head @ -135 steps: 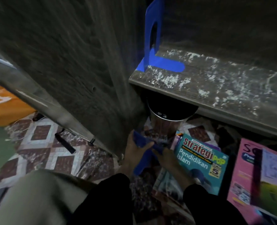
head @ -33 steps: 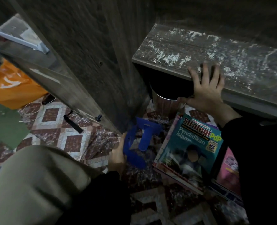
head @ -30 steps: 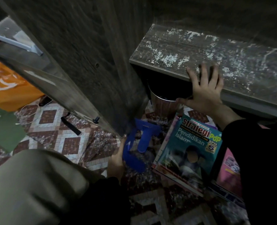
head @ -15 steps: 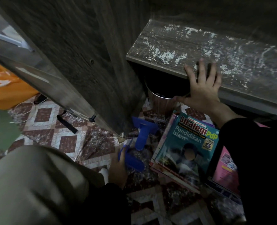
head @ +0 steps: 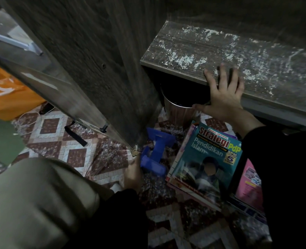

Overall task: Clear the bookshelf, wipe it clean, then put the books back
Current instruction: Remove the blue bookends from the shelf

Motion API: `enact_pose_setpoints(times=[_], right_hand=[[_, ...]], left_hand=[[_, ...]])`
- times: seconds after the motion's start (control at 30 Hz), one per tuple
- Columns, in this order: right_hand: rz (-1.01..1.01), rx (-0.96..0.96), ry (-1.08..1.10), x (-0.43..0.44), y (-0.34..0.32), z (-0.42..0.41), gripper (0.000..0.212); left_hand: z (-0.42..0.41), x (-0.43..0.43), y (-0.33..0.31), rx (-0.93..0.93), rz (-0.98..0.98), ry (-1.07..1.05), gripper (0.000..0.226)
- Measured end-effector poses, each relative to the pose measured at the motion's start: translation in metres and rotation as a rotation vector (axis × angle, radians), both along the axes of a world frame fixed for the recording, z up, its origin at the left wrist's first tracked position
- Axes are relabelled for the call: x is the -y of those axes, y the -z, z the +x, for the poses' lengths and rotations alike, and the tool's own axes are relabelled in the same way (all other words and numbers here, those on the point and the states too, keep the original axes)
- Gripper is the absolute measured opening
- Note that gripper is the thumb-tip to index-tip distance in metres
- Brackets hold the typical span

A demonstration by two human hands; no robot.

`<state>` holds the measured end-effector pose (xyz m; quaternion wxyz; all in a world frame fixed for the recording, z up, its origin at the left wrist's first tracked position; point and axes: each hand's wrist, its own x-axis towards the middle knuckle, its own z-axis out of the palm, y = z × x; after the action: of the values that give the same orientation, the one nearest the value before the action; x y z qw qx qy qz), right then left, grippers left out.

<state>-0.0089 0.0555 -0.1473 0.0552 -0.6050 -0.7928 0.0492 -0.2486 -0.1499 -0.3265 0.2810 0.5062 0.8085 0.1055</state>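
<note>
The bookshelf board (head: 238,56) is bare and speckled with white dust. My right hand (head: 224,94) lies flat on its front edge, fingers spread, thumb hanging below the edge. On the tiled floor lies a blue bookend (head: 154,155); my left hand (head: 133,174) holds its near end, with the fingers mostly hidden. A stack of books lies on the floor to the right, topped by a teal "Strategi PdP" workbook (head: 207,159). A pink book (head: 249,184) beside it is partly covered by my right sleeve.
A metal bin (head: 181,110) stands under the shelf board. The shelf's dark wooden side panel (head: 94,69) rises on the left. An orange bag (head: 6,97), a white cable and a black strap (head: 75,135) lie on the floor farther left. My knee (head: 32,203) fills the lower left.
My left hand has lowered the blue bookend onto the floor and slid back toward me. My right hand has stayed flat on the shelf edge.
</note>
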Motion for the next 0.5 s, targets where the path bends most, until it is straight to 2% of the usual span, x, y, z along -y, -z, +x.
enact_pose_setpoints(times=[0.17, 0.27, 0.4, 0.5], right_hand=[[-0.009, 0.001, 0.002, 0.000, 0.000, 0.000, 0.103], [0.010, 0.004, -0.001, 0.000, 0.000, 0.000, 0.104], [0.021, 0.008, -0.008, 0.000, 0.001, 0.000, 0.104], [0.011, 0.012, -0.007, -0.001, 0.000, 0.000, 0.105]], left_hand=[[-0.002, -0.010, 0.003, 0.022, -0.022, 0.023, 0.059], [-0.005, -0.007, 0.004, -0.019, -0.021, 0.066, 0.073], [-0.004, -0.006, -0.001, 0.034, 0.000, 0.131, 0.084], [-0.002, -0.010, -0.005, -0.069, -0.092, 0.174, 0.084]])
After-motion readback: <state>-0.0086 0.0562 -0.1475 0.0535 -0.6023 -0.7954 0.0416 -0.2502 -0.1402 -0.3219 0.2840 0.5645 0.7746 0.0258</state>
